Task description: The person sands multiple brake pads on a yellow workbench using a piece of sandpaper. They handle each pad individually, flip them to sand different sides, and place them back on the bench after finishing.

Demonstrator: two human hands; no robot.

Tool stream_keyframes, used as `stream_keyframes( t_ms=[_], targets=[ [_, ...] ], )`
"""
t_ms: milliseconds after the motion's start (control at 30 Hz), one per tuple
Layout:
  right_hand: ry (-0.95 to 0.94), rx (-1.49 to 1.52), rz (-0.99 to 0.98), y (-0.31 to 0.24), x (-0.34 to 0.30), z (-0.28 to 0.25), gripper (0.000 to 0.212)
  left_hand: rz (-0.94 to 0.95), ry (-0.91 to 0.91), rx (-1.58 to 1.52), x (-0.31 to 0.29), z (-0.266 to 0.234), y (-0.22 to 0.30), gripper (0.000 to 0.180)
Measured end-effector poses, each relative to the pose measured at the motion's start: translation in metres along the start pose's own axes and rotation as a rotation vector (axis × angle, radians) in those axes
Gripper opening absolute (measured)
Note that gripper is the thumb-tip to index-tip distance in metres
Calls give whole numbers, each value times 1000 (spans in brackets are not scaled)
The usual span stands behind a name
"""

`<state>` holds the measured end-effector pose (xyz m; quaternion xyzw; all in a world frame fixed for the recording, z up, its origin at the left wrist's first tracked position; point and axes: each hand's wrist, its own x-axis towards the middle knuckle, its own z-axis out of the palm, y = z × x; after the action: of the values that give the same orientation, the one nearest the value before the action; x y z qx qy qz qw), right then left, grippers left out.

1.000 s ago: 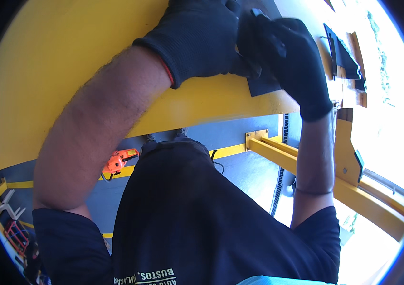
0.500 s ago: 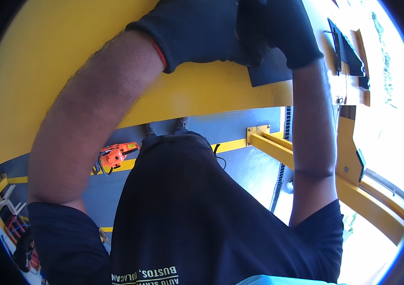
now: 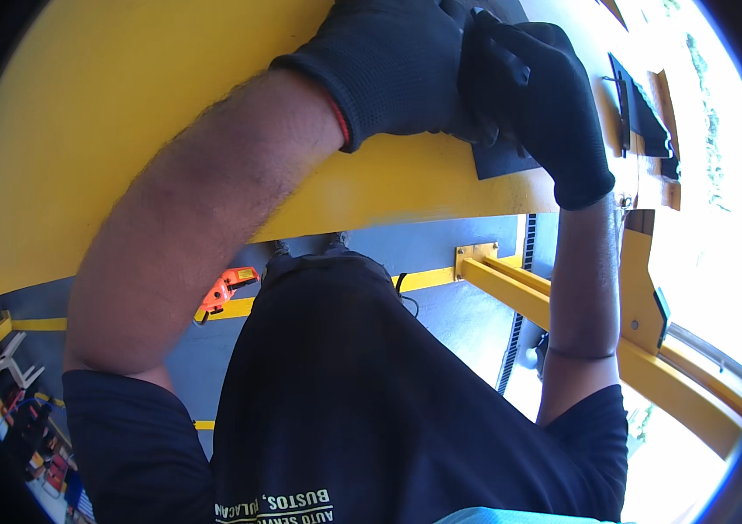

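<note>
My left forearm (image 3: 174, 210) part-hides an orange-cased tool (image 3: 229, 288); black-gloved left hand (image 3: 406, 70) and right hand (image 3: 537, 92) mask a flat dark sheet (image 3: 500, 164) — finger grip, I can't tell.

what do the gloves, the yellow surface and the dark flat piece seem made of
Gloves: probably knit fabric, matte black; a fine ribbed texture shows. Yellow surface: perhaps painted metal, fairly smooth; the colour is mostly uniform, though plastic is possible. Dark flat piece: dull-looking, material unclear; its straight edges and crisp corner could suit rubber, plastic or sheet metal.
</note>
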<state>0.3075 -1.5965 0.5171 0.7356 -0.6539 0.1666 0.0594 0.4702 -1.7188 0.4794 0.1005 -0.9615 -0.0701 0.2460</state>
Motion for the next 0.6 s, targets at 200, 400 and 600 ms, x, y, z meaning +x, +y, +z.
stream_keyframes(
  t_ms=[200, 400, 600],
  targets=[
    [105, 0, 150, 24, 15, 13, 12, 77, -278, -212, 13, -48, 3, 96],
    [57, -172, 72, -3, 7, 4, 17, 52, -238, -102, 11, -26, -6, 99],
    [118, 78, 249, -13, 10, 2, 18, 76, -215, -63, 15, -7, -17, 96]
  ],
)
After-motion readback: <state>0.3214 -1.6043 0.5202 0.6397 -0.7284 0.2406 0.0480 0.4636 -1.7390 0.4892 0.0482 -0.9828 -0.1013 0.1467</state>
